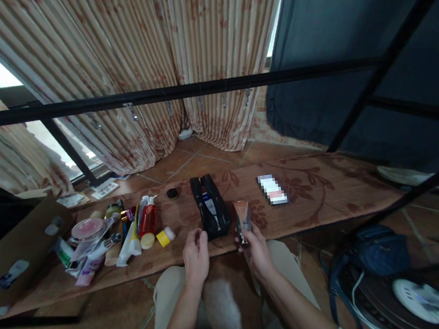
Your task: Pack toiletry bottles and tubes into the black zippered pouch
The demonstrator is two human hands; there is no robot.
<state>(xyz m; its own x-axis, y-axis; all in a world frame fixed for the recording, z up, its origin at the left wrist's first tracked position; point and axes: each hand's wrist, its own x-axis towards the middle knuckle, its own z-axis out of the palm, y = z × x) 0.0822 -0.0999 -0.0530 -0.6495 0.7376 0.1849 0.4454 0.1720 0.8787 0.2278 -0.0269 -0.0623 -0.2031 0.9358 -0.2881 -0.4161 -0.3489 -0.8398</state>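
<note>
In the head view my right hand [258, 251] is closed around a tan squeeze tube [243, 214] with a shiny dark cap pointing down. The tube stands nearly upright over the table's front edge. My left hand [196, 258] rests at that edge, fingers loosely bent and thumb apart, with nothing visible in it. Just beyond its fingertips lies a black zip pouch [219, 216], unzipped, with a blue and white item [208, 203] inside. To the left is a pile of toiletries, with a red pump bottle [148, 217], a yellow box [163, 239] and a pink round case [87, 228].
A phone [272, 189] lies right of the pouch on the brown patterned tablecloth [327, 182]. A small black lid [172, 193] sits behind. At far left stands a cardboard box [21, 255]. A black metal bar [209, 87] crosses beyond the table. A blue bag [382, 251] is at lower right.
</note>
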